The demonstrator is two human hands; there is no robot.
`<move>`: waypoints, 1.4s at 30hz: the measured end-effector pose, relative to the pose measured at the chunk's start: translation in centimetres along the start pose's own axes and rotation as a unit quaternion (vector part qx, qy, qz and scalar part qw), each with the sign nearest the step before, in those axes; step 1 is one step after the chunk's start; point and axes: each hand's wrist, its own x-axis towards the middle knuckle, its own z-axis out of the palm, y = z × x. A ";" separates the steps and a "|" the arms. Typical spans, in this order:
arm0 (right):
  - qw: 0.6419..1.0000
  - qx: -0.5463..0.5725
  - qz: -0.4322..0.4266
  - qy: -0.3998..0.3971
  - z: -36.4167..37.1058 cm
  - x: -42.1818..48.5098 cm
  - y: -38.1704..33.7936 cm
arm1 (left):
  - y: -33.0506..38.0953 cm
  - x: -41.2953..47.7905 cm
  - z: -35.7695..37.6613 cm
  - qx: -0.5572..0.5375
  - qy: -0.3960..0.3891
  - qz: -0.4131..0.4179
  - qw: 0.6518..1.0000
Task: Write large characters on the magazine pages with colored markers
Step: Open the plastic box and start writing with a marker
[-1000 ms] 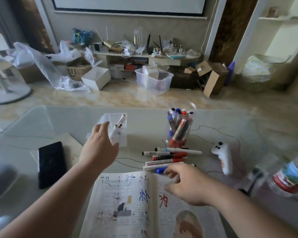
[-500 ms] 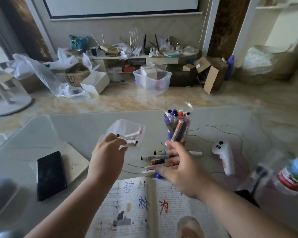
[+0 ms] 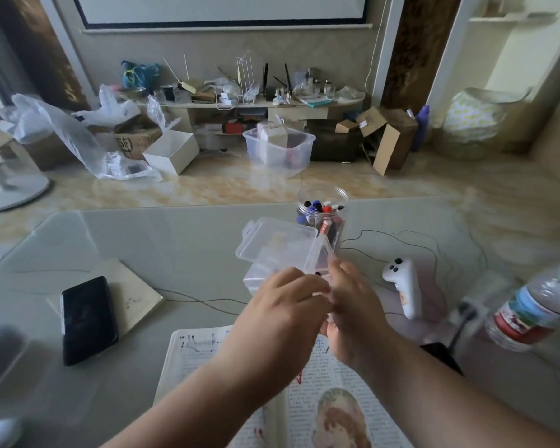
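The left hand (image 3: pixel 282 305) grips the clear plastic hinged box (image 3: pixel 256 278) above the open printed magazine (image 3: pixel 207 360) on the desk (image 3: pixel 175 247) — the right hand (image 3: pixel 353 308), nearer the opening, pinches its lid (image 3: pixel 278 242), raised away; clear marker jar (image 3: pixel 324 215) just behind

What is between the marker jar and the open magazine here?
In the head view, a clear plastic box with its lid open, held by the left hand and right hand, lies between the marker jar and the magazine.

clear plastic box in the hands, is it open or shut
Open: the clear plastic box has its lid raised off the base; left hand and right hand hold it.
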 end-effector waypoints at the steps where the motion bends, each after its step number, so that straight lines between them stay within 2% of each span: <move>1: 0.998 0.051 0.010 0.028 0.1 -0.1 -0.5 | 0.6 0.1 -0.2 -0.006 0.000 0.014 1.000; 3: 0.996 0.091 0.006 0.014 0.0 0.1 -1.1 | 1.5 0.2 -1.2 -0.018 0.017 0.037 0.999; 6: 1.000 0.027 -0.009 0.003 0.1 0.6 -1.9 | 0.8 -0.2 -2.5 -0.034 0.100 0.008 0.994; 7: 1.000 0.018 0.001 0.003 0.0 0.6 -2.2 | -0.1 -0.5 -2.6 -0.036 0.134 -0.032 0.990; 9: 0.999 -0.002 0.031 -0.013 -0.5 0.6 -2.7 | -2.2 -0.9 -2.9 -0.046 0.183 -0.168 0.968; 10: 0.998 -0.006 0.046 -0.030 -0.7 0.8 -2.8 | -3.4 -1.1 -2.9 -0.076 0.177 -0.255 0.948; 12: 0.993 -0.004 0.088 -0.084 -0.6 0.5 -2.9 | -5.4 -1.4 -3.0 -0.230 0.083 -0.384 0.890; 13: 0.988 -0.003 0.111 -0.111 -0.4 0.4 -2.8 | -6.0 -1.5 -3.1 -0.325 0.036 -0.403 0.855; 15: 0.977 -0.004 0.147 -0.153 0.1 0.2 -2.4 | -6.1 -1.5 -2.8 -0.481 -0.018 -0.387 0.786; 16: 0.975 -0.006 0.156 -0.160 0.1 0.2 -2.2 | -5.8 -1.4 -2.6 -0.517 -0.021 -0.370 0.772; 17: 0.975 -0.008 0.159 -0.154 0.2 0.1 -2.2 | -5.6 -1.3 -2.3 -0.508 -0.016 -0.359 0.783; 20: 0.984 -0.045 0.151 -0.087 -0.1 0.3 -2.1 | -5.4 -0.8 -2.2 -0.342 -0.013 -0.326 0.881; 21: 0.985 -0.070 0.145 -0.064 -0.5 0.3 -2.0 | -5.6 -0.7 -2.4 -0.305 -0.017 -0.314 0.899; 22: 0.985 -0.087 0.142 -0.054 -0.8 0.4 -2.0 | -5.6 -0.6 -2.6 -0.306 -0.023 -0.309 0.900; 27: 0.981 -0.131 0.111 -0.095 -0.7 0.3 -1.7 | -5.9 -0.3 -2.7 -0.383 -0.034 -0.302 0.872; 31: 0.987 -0.134 0.079 -0.041 -0.8 1.2 -1.3 | -6.0 0.0 -3.1 -0.428 -0.026 -0.291 0.856; 34: 0.988 -0.131 0.063 -0.056 -1.3 1.7 -1.3 | -5.4 0.1 -3.1 -0.487 -0.035 -0.278 0.827; 36: 0.986 -0.144 0.052 -0.059 -1.2 1.8 -1.1 | -5.4 0.0 -3.0 -0.513 -0.032 -0.296 0.805; 39: 0.985 -0.163 0.044 -0.022 -1.2 2.6 -0.4 | -5.9 -0.2 -3.0 -0.545 -0.023 -0.338 0.767; 42: 0.987 -0.160 0.033 -0.008 -1.5 3.1 -0.2 | -6.5 -0.6 -3.1 -0.555 -0.024 -0.352 0.754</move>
